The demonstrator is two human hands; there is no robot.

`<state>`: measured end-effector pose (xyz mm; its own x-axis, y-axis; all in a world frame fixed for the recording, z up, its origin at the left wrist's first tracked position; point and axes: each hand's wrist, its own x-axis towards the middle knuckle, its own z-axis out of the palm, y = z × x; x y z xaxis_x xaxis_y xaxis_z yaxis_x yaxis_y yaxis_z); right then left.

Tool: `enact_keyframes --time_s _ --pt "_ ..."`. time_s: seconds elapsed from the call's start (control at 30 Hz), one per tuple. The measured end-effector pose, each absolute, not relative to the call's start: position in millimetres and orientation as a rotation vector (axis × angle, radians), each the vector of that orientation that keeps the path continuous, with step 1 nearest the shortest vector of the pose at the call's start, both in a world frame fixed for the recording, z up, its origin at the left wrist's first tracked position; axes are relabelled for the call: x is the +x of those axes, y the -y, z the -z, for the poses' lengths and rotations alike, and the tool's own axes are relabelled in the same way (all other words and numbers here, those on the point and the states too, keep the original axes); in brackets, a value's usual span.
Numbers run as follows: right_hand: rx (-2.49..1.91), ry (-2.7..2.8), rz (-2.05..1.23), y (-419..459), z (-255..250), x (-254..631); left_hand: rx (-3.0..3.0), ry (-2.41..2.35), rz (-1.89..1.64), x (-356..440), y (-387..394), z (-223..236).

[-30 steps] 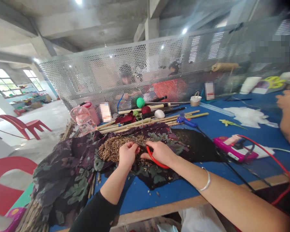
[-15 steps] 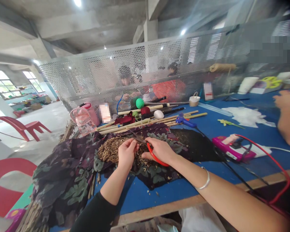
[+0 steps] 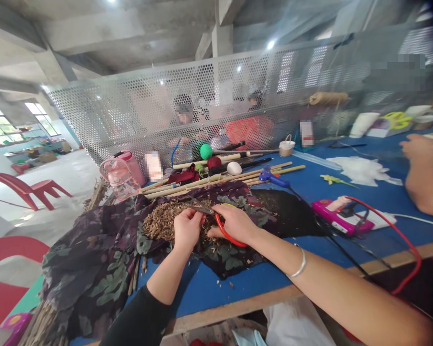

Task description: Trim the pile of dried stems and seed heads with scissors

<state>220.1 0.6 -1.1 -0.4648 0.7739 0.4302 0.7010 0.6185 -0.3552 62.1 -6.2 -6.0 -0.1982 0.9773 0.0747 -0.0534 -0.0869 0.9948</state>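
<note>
My right hand (image 3: 235, 224) grips a pair of scissors (image 3: 222, 229) by its red handles, the blades pointing left toward my other hand. With fingertips pinched together, my left hand (image 3: 187, 228) is at the blades; whatever lies between its fingers is too small to make out. Beneath both hands spreads a heap of brown chopped plant bits (image 3: 159, 222). The heap lies on a dark floral cloth (image 3: 104, 269) draped over the blue table (image 3: 198, 298).
Beyond the cloth lie bamboo sticks (image 3: 187, 186), yarn balls and a blue glue gun (image 3: 274, 179). A pink bottle (image 3: 132, 166) stands at left. On the right are a magenta power strip (image 3: 334, 218) with cables and another person's hand (image 3: 420, 154). A perforated metal screen (image 3: 130, 105) stands behind.
The view has shifted slightly to the right. The scissor blades now lie flatter, pointing left across my left fingertips. Both hands stay over the heap.
</note>
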Motion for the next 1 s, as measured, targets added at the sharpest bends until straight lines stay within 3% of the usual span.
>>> enact_keyframes --time_s 1.0 --pt "-1.379 2.312 -0.302 -1.9 1.7 222.6 1.163 -1.361 -1.355 58.3 4.4 6.0"
